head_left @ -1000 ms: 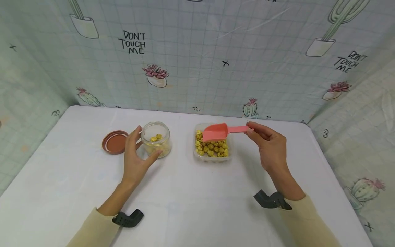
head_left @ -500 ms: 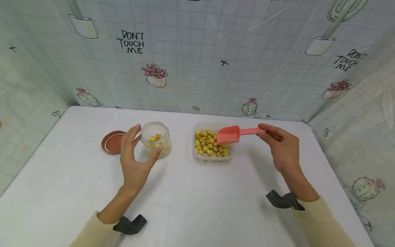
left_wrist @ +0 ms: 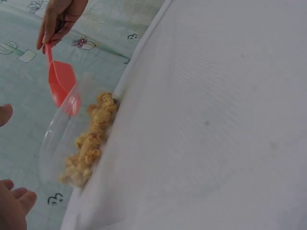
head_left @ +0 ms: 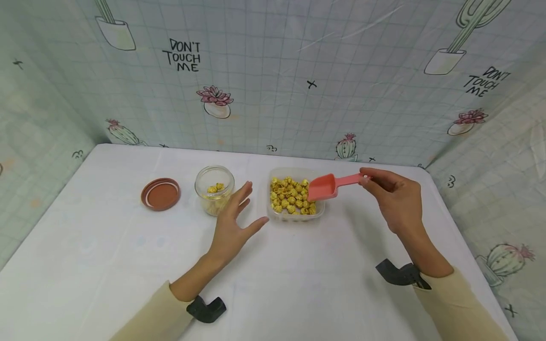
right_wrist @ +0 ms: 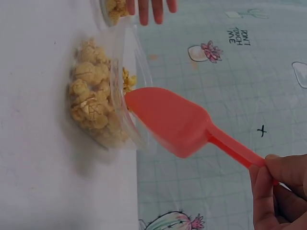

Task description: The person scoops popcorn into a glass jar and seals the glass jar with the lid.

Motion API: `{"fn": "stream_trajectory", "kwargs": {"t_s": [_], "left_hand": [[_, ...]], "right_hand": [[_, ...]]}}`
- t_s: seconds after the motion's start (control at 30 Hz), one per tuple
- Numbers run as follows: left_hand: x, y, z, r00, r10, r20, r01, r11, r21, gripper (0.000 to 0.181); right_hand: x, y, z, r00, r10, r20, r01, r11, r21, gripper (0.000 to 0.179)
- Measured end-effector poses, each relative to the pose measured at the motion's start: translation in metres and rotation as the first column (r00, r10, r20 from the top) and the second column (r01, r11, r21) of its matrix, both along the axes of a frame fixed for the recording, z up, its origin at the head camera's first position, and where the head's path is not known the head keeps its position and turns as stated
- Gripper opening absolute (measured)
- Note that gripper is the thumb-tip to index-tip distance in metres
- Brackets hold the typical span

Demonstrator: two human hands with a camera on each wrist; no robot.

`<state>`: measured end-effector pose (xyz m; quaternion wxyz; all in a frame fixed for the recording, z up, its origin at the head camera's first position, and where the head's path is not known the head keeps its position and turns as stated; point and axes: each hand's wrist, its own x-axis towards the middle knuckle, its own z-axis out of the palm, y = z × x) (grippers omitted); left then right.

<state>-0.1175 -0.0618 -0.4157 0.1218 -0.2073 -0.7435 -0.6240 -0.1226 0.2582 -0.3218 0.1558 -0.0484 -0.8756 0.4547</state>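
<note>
My right hand (head_left: 394, 201) pinches the end of a pink-red scoop's handle. The scoop (head_left: 323, 187) tilts down over the right side of a clear plastic tub (head_left: 294, 218), its lip near the popcorn. Yellow popcorn (head_left: 290, 196) fills much of the tub, and in the right wrist view the scoop (right_wrist: 170, 120) crosses the tub's rim. My left hand (head_left: 230, 232) hangs between the glass jar and the tub, fingers spread and holding nothing. Behind its fingers stands the open glass jar (head_left: 209, 203), with some popcorn inside.
A brown round lid (head_left: 160, 194) lies left of the jar on the white table (head_left: 273, 279). A patterned cloth (head_left: 273, 85) hangs behind the table's back edge. Each wrist bears a black mount (head_left: 206, 310).
My left hand has left the jar's side and moved right, toward the tub. The scoop has shifted right from over the tub's middle to its right side, and more popcorn shows.
</note>
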Motion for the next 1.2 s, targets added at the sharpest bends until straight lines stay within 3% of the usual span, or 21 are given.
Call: {"fn": "stream_trajectory", "kwargs": {"t_s": [0.13, 0.3, 0.5, 0.93, 1.2], "left_hand": [[-0.004, 0.011, -0.01, 0.99, -0.011, 0.138, 0.014, 1.0, -0.023, 0.081], [-0.003, 0.02, -0.016, 0.978, -0.018, 0.209, 0.034, 0.997, -0.074, 0.084], [-0.003, 0.023, -0.019, 0.974, -0.012, 0.228, 0.035, 0.995, -0.094, 0.084], [-0.005, 0.023, -0.021, 0.976, -0.03, 0.215, 0.05, 0.995, -0.09, 0.083], [-0.006, 0.023, -0.021, 0.972, -0.038, 0.233, 0.06, 0.994, -0.087, 0.082]], "right_hand": [[0.0, -0.002, 0.003, 0.999, 0.029, -0.012, -0.029, 0.998, 0.06, 0.037], [-0.001, -0.007, 0.007, 0.993, 0.067, -0.098, -0.048, 0.981, 0.186, 0.031], [-0.005, -0.012, 0.012, 0.972, 0.14, -0.187, -0.074, 0.944, 0.32, 0.026], [-0.011, -0.023, 0.02, 0.926, 0.268, -0.267, -0.143, 0.901, 0.41, 0.027], [-0.014, -0.026, 0.005, 0.962, 0.234, -0.14, -0.174, 0.924, 0.341, 0.026]]}}
